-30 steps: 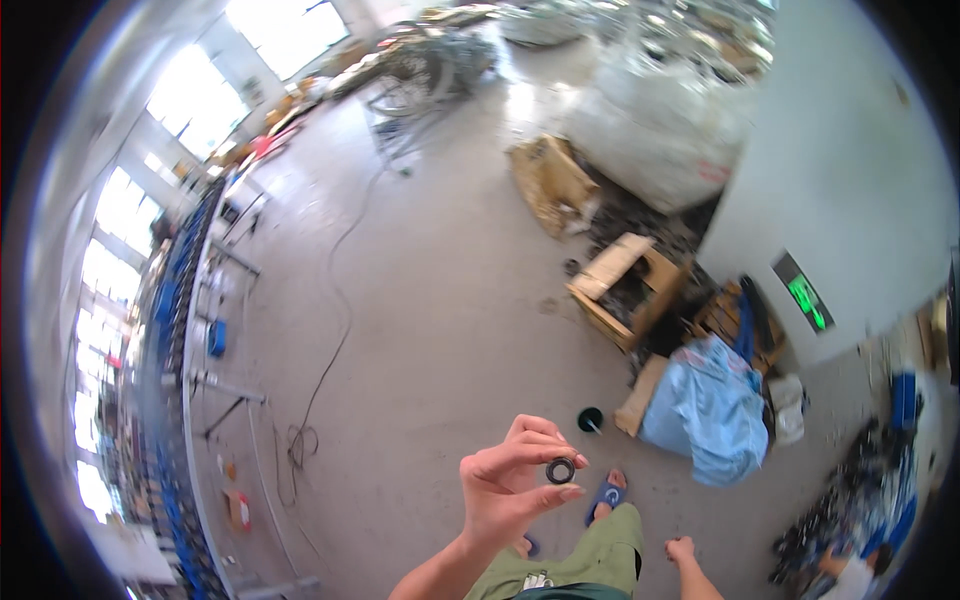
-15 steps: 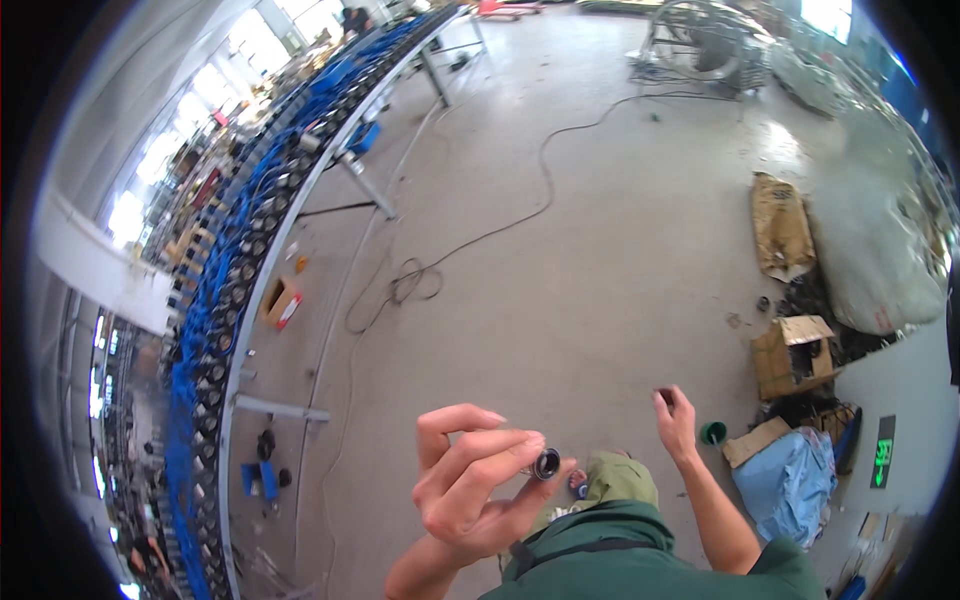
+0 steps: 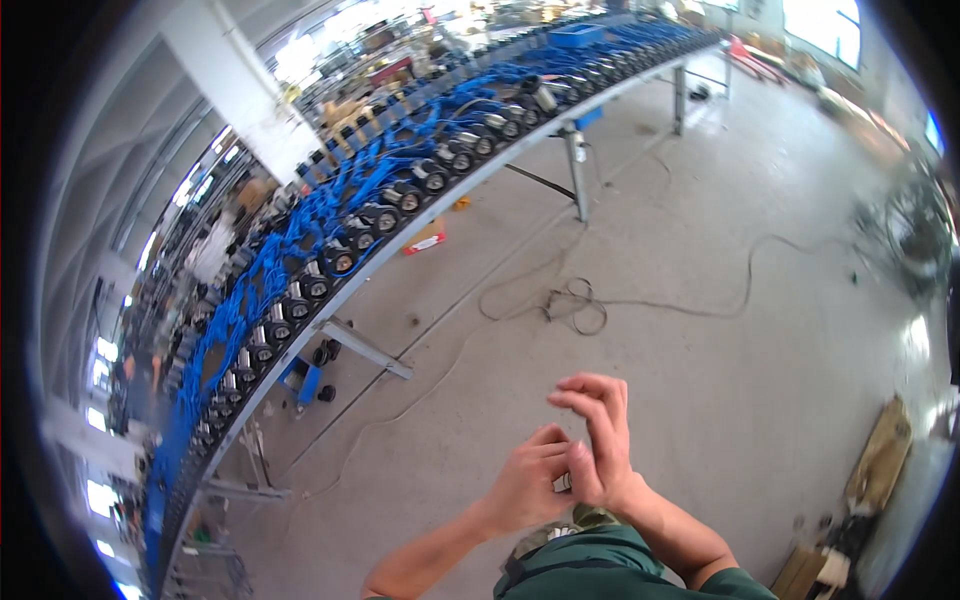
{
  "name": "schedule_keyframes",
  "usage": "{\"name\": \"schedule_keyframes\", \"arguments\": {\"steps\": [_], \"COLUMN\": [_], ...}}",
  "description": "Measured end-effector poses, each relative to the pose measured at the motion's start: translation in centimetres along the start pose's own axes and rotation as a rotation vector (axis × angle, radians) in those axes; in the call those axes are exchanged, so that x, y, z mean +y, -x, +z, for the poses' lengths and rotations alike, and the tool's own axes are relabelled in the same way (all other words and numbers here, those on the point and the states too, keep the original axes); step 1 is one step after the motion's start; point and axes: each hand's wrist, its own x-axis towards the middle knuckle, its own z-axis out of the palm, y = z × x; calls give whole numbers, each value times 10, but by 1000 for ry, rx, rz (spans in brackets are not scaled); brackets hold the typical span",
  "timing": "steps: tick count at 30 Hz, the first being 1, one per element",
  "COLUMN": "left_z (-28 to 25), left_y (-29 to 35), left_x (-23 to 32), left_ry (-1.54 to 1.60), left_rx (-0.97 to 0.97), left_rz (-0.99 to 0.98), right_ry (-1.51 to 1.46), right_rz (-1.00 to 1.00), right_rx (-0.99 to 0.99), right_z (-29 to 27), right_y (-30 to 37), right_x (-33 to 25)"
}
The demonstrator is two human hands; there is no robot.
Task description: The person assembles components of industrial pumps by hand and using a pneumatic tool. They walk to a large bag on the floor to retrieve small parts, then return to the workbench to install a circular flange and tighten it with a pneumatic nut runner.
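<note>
My left hand (image 3: 527,484) is closed round a small round part (image 3: 563,482) with a dark rim, low in front of my body. Most of the part is hidden by the fingers and by my other hand. Right up against it is my right hand (image 3: 606,440), its thumb beside the left fingertips and its other fingers bent and raised, apart from the thumb. Nothing shows between those raised fingers.
A long roller conveyor (image 3: 360,262) on metal legs curves along the left, carrying black-and-silver round parts and blue cables (image 3: 262,262). Beneath it lie a blue bin (image 3: 300,381) and loose black pieces. A looped cable (image 3: 580,308) crosses the floor. Brown sacking (image 3: 880,452) lies at right.
The view has swung left toward the conveyor. My right hand has come across to meet the left, which held the small dark-rimmed cylinder up on its own before.
</note>
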Motion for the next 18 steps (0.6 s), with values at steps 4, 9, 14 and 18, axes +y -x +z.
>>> {"name": "schedule_keyframes", "arguments": {"steps": [4,9,14,18], "left_z": [-57,-122,-171,-226], "left_y": [-54,-125,-220,-295], "left_x": [-61,-126,-232,-279], "left_ry": [97,200,109,223], "left_rx": [95,131,129,262], "left_rz": [-92,-216,-50,95], "right_ry": [-71,-93,123,76], "right_rz": [-183,-409,-717,153], "right_rx": [-157,-234,-84,-92], "right_z": [55,107,133,132], "right_y": [-84,-164,-252,-318], "right_x": [61,162,284,344]}}
